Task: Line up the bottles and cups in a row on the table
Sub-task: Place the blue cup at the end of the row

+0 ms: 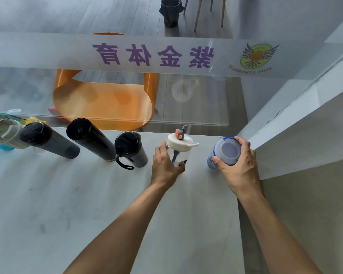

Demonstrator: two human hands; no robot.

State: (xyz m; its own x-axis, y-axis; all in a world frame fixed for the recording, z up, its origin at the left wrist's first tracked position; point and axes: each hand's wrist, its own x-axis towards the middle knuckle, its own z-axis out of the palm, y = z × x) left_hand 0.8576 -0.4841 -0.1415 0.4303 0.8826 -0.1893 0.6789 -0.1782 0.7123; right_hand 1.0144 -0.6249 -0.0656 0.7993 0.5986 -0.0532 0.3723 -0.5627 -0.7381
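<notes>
Left hand (165,167) wrapped around clear bottle (179,153) with white lid, fingers curled on its side. Right hand (238,165) clamped over upper part of blue-and-white cup (225,152), thumb on near side, fingers on far side. Both stand upright, long axes vertical, near far edge of grey bench (87,204), cup toward far right corner. Leftward along same edge, upright: black flask with strap (131,150), tall black bottle (90,139), grey bottle (50,140), pale tumbler (5,133).
</notes>
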